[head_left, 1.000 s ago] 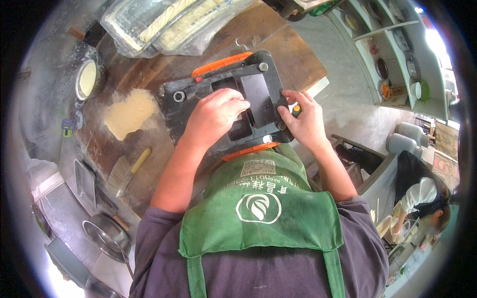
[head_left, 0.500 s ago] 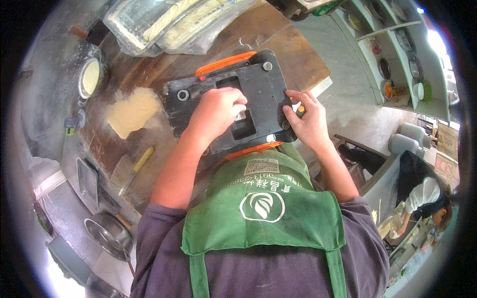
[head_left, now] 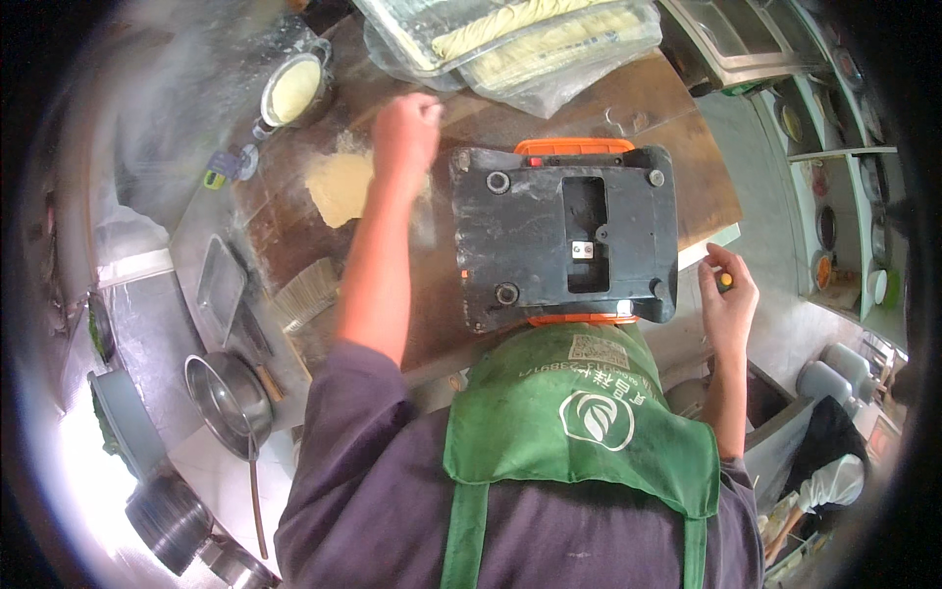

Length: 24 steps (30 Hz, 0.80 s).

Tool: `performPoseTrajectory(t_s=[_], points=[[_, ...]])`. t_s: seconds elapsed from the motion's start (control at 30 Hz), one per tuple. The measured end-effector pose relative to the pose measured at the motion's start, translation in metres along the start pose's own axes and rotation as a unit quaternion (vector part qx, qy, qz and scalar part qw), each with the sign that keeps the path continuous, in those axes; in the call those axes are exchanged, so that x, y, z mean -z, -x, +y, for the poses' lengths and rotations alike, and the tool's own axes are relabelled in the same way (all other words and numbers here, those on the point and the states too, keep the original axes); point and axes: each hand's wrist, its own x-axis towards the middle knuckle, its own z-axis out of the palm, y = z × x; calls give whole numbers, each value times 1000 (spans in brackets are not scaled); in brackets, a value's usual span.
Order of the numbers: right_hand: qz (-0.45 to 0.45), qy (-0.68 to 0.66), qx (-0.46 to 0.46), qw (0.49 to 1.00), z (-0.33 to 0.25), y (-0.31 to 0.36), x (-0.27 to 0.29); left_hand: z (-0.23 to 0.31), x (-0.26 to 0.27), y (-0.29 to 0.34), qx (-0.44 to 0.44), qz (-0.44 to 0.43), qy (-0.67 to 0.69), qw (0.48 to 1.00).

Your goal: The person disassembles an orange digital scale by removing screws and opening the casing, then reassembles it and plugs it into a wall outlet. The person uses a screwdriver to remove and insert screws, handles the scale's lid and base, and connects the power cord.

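A black device with orange edges [head_left: 530, 231] lies upside down on the wooden table, showing its round feet and a long recess; it looks like a weighing scale. Inside the recess is a small white piece [head_left: 583, 250]. My left hand [head_left: 405, 137] is closed in the air, left of the device and near the flour; whatever its fingers may pinch is hidden. To the right of the device, clear of its edge, my right hand [head_left: 728, 294] curls round a small yellow-ended object [head_left: 725, 281], mostly hidden by the fingers.
Flour [head_left: 339, 189] lies left of the device, with a brush [head_left: 306, 293] nearer. A flour bowl [head_left: 294, 90] stands far left; a clear tub of dough strips [head_left: 549, 44] is at the back. Metal pans [head_left: 228, 398] sit lower left. Another person [head_left: 829, 481] works at lower right.
My left hand has left the device's recess and moved left. The right hand has come off the device's right edge, still holding the yellow-ended object. The whole view has shifted.
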Motion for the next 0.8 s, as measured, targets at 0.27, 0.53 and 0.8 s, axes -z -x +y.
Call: performPoseTrajectory(t_s=[0.27,0.53,0.8], points=[[11,14,-9,1000,2,1,7,-87,-41,-71,72,-109,-222,966],[115,7,-25,993,1,2,32,-88,-30,-43,3,-49,-187,981],[272,-282,24,920,-20,6,65,94,-23,65,-38,-228,300,926]])
